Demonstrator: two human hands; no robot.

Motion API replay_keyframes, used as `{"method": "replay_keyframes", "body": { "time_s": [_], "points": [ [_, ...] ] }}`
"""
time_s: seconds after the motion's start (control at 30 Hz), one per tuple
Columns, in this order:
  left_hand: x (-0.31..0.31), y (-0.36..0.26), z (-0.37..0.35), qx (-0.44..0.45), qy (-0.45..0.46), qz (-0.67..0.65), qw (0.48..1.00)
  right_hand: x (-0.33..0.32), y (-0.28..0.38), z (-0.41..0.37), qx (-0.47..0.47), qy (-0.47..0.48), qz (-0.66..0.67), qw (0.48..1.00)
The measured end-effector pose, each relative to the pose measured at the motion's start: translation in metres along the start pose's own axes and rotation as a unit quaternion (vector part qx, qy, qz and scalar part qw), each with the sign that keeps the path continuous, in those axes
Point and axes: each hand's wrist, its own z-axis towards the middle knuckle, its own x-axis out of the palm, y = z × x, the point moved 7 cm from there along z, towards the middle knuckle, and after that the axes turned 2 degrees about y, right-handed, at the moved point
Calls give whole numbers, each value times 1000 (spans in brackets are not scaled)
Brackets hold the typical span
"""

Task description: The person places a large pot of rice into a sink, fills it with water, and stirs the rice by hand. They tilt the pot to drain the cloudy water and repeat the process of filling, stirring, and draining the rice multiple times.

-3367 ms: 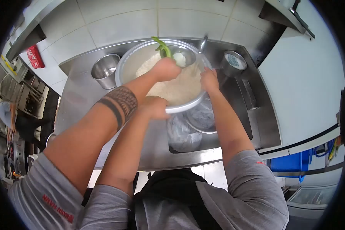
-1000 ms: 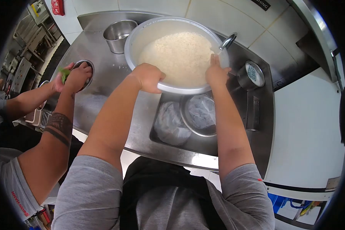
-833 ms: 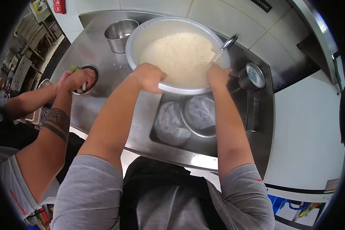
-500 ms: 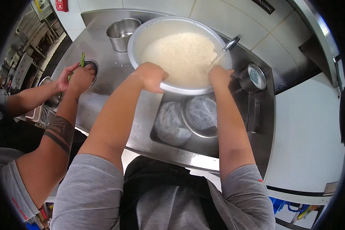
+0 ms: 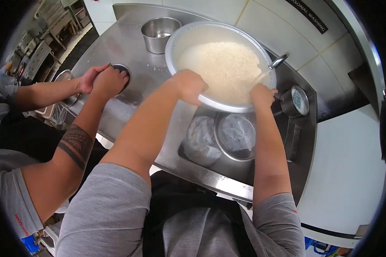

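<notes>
A wide silver basin (image 5: 174, 58) holds pale grains (image 5: 227, 64) under cloudy water. My left hand (image 5: 190, 86) is closed on its near left rim. On the near right rim, my right hand (image 5: 263, 95) grips the metal. The basin is tilted a little over the sink. Water runs from a curved tap (image 5: 278, 61) into its right side, close to my right hand. In the sink below are a clear plastic bag (image 5: 200, 139) and a round metal bowl (image 5: 221, 143) with more plastic (image 5: 237, 132) in it.
A steel pot (image 5: 156, 40) stands on the steel counter (image 5: 116, 47) behind the basin's left side. Another pot (image 5: 294, 102) is at the sink's right. At the left, a co-worker's hands (image 5: 109, 81) work over a small bowl (image 5: 125, 70). A white surface (image 5: 343, 162) lies right.
The whole view has shifted, so the counter, basin and my hands appear farther right. My hands keep their hold on the rim. The green stalk in the co-worker's hands no longer shows clearly.
</notes>
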Motion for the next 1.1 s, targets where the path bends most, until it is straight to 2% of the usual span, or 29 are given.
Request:
{"method": "replay_keyframes", "body": {
  "time_s": [0.83, 1.1],
  "points": [
    [2, 1, -2, 27, -29, -9, 999, 7, 0, 9, 3, 43, -55, 998],
    [-1, -1, -1, 37, -49, -11, 998, -3, 0, -2, 17, 5, -2, 1000]
  ]
}}
